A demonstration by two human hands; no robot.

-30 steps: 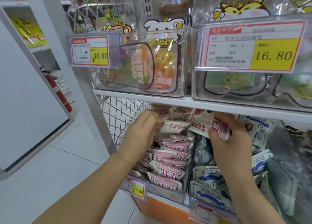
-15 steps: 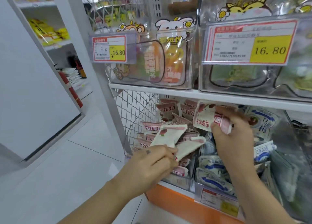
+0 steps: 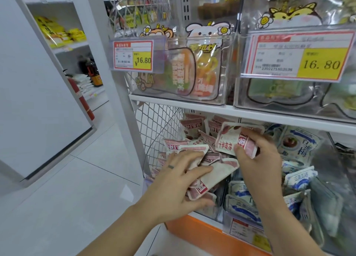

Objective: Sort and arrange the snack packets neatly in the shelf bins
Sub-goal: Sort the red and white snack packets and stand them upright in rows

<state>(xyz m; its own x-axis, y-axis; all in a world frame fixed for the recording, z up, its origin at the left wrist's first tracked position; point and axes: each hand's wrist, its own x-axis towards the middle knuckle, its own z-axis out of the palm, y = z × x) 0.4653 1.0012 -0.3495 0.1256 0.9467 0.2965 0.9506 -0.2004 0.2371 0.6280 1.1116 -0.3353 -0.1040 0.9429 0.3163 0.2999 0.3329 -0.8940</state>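
Head view: I stand at a white metal shelf unit (image 3: 212, 111) in a shop, with a pale tiled floor (image 3: 77, 178) to my left and a red fire extinguisher (image 3: 81, 99) by the next aisle. On the upper board sit clear plastic tubs of cartoon-printed pouches (image 3: 202, 70), each tub fronted by a red-and-yellow price tag (image 3: 133, 56). Below it, against a white wire mesh side panel (image 3: 154, 120), a clear plastic shelf bin (image 3: 210, 210) holds a loose heap of small pink-and-white snack packets (image 3: 192, 129). Blue-and-white packets (image 3: 300, 145) fill the neighbouring bin on the right.

My left hand (image 3: 179, 186) reaches over the front of the heap, fingers lying across a bunch of pink-and-white packets (image 3: 213, 175) and thumb underneath, gripping them. My right hand (image 3: 258, 159), just beside it and higher, pinches a single pink-and-white packet (image 3: 231, 140), thumb on its printed face, fingers behind.

That single packet faces me, its long axis slanting from upper left down to lower right. The bunch lies fanned, pointing up and right.
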